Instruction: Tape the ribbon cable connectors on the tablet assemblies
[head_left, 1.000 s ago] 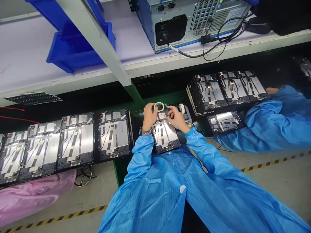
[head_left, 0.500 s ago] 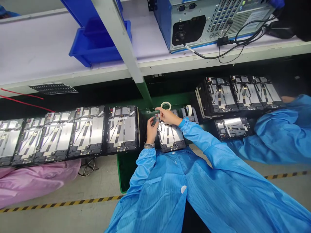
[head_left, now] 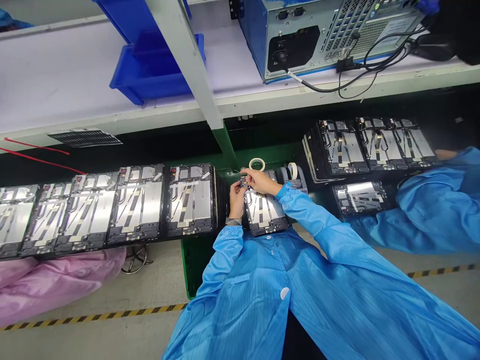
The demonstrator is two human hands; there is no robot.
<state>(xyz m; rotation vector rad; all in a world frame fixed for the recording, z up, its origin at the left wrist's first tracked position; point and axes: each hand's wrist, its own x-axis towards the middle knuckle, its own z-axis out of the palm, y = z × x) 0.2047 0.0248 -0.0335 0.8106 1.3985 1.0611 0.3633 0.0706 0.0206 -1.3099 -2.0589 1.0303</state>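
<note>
In front of my body lies an opened tablet-like device (head_left: 265,212), with silvery plates, dark strips and a black frame showing. At its upper left corner my left hand (head_left: 236,201) pinches a small dark part (head_left: 244,182), mostly hidden by fingers. My right hand (head_left: 261,181) reaches over the device's top edge, its fingers closed close to the left fingertips. Whatever the right fingers grip is too small to make out. Just beyond the right hand lies a roll of tape (head_left: 257,164). A second tape roll (head_left: 293,171) sits on a grey dispenser (head_left: 297,184).
Stacks of similar opened devices (head_left: 189,200) line the left, and more stacks (head_left: 344,147) stand at the right. A co-worker's blue sleeve (head_left: 442,200) is beside one flat device (head_left: 360,197). Above are a shelf post (head_left: 187,60), blue bin (head_left: 153,75) and computer case (head_left: 292,45).
My left hand has lowered the small dark part from above the device to its upper left corner. Both hands have drawn closer together there. The view has shifted slightly.
</note>
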